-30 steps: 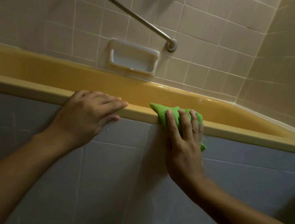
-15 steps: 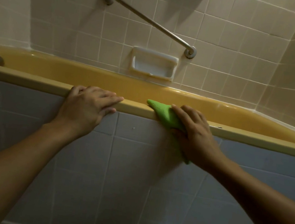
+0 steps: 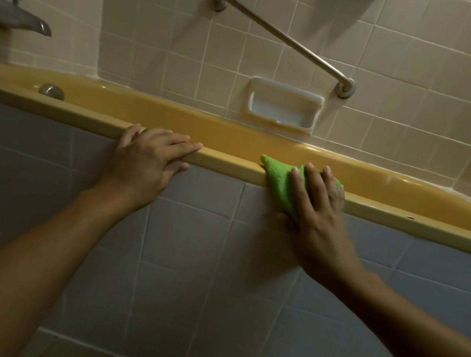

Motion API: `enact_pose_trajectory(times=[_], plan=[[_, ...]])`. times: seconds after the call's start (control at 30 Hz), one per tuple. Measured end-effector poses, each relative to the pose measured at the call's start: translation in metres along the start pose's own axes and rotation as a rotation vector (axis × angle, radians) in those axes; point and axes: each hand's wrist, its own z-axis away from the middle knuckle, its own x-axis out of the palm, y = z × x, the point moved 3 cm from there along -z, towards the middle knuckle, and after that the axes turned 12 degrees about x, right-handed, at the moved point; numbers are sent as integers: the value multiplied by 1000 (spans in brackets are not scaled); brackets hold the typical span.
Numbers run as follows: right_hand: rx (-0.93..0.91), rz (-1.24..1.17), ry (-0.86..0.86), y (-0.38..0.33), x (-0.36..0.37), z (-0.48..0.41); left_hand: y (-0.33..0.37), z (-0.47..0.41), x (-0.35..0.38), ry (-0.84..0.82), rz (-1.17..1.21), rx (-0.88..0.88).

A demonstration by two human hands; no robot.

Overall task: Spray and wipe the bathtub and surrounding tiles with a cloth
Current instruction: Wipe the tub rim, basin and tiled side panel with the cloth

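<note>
Green cloth (image 3: 279, 178) lies pressed under the straight, slightly spread fingers (image 3: 312, 183) of the right hand (image 3: 318, 217), on the yellow bathtub (image 3: 230, 162) rim, draping onto the grey tiles (image 3: 188, 247) below. The left hand (image 3: 145, 162) rests flat on the rim nearby, fingers together.

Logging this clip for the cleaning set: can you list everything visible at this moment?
bathtub: one, mustard yellow, across the middle
cloth: one, green, draped over the tub's front rim
grab bar: one, metal, slanted on the back wall
soap dish: one, white, set in the wall above the tub
spout: one, metal, left wall
round fitting: one, metal, inside the tub's left end
wall tiles: many, beige
front tiles: many, grey, below the rim
left hand: flat on the rim
right hand: presses the cloth on the rim
</note>
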Motion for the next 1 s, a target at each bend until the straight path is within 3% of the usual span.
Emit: enact_pose_trajectory(times=[0.13,0.3,0.6,1.0], plan=[[-55,69,-186,-38,4,-12,-10,4,-5,-21,32,-5],[-216,167,-376,-14,-22,-23,-23,10,-11,-30,62,-18],[-219,161,-110,-18,-15,-20,-23,16,-8,-16,29,-3],[-283,100,-15,-65,0,-44,-35,24,-16,-18,-32,-54]])
